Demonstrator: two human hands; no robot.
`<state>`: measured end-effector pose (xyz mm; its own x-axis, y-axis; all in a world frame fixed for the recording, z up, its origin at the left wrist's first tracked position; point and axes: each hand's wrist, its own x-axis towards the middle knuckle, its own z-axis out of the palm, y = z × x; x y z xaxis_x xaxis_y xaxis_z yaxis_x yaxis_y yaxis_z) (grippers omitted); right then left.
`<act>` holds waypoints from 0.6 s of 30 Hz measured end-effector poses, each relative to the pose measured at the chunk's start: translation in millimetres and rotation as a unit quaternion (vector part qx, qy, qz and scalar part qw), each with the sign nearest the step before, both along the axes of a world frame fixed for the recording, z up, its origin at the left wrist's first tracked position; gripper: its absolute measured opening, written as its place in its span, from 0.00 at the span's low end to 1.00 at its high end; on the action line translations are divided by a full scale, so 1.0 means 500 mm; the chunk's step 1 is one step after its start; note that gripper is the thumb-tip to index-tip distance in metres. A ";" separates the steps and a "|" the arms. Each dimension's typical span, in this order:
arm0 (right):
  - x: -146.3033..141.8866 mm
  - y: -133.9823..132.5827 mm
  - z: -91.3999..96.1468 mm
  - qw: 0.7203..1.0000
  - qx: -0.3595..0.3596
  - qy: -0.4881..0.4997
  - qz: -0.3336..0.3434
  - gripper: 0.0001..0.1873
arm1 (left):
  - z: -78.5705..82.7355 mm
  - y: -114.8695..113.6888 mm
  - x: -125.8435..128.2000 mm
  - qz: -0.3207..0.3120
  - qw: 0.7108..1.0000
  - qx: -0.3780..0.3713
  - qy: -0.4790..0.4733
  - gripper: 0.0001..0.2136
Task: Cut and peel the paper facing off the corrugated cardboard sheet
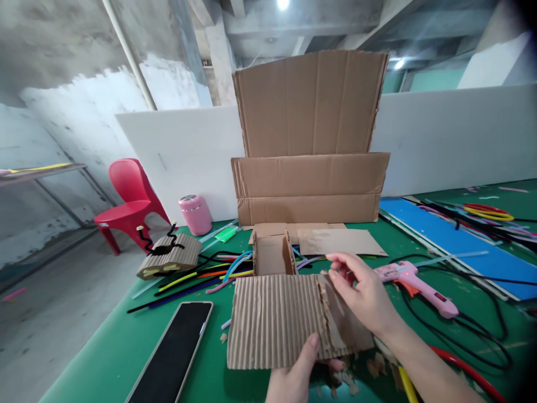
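Observation:
My left hand (296, 372) grips a piece of corrugated cardboard (272, 322) from its lower edge, thumb on the ridged face and fingers underneath. On the right part of the piece the ridges are peeled off, leaving a smooth brown layer (350, 322) beside a ragged torn edge. Over that smooth part hovers my right hand (361, 291), fingers loosely bent and apart, with nothing visible in them. Torn cardboard scraps (377, 364) lie on the green table below. A small open cardboard box (272, 254) stands just behind the piece.
At left are a phone (174, 352), pipe cleaners (188, 280), a ridged cardboard model (172, 254) and a pink canister (196, 215). A pink glue gun (423, 285) with its cord lies right. Large cardboard panels (310, 184) stand at the back. Scissors (489, 211) rest far right.

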<state>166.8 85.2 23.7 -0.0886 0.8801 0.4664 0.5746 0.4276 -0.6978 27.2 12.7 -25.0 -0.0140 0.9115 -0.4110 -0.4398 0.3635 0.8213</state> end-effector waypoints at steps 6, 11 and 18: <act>-0.028 -0.025 0.006 0.997 0.010 -0.044 0.056 0.09 | 0.024 -0.011 -0.005 -0.014 0.988 0.041 0.146 0.11; -0.033 -0.030 0.008 0.998 0.021 -0.042 0.047 0.08 | 0.042 -0.017 -0.003 0.008 0.974 0.035 0.223 0.09; -0.039 -0.029 0.007 0.998 -0.026 0.016 0.048 0.04 | 0.015 -0.020 0.006 0.145 0.953 0.058 0.261 0.04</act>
<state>147.1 70.7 27.4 -0.1597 0.8914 0.4242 0.5098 0.4424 -0.7378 30.1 2.6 -17.7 -0.4472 0.8769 -0.1762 -0.0287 0.1828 0.9827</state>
